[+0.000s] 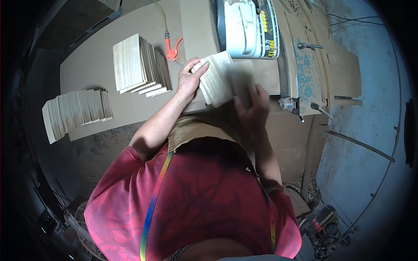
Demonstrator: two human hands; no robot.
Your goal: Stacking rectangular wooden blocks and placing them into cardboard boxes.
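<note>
My left hand (190, 80) is closed round the left edge of a small stack of pale wooden panels (215, 80), its thumb lying on top. Against the right side of that stack, my right hand (254, 106) grips a flat rectangular panel (241, 80), which is darkened and smeared by motion. To the left, a leaning row of similar wooden panels (128, 65) stands on the brown board-covered table (100, 69). A second slanted row of panels (78, 111) is at the table's left edge.
A red air blow gun (171, 50) on a hose lies just beyond my left hand. Behind the panels stands a white bucket (248, 30) with a dark label. Metal handles (310, 45) stick out of the worn machine frame on the right. A fan guard (85, 226) shows at lower left.
</note>
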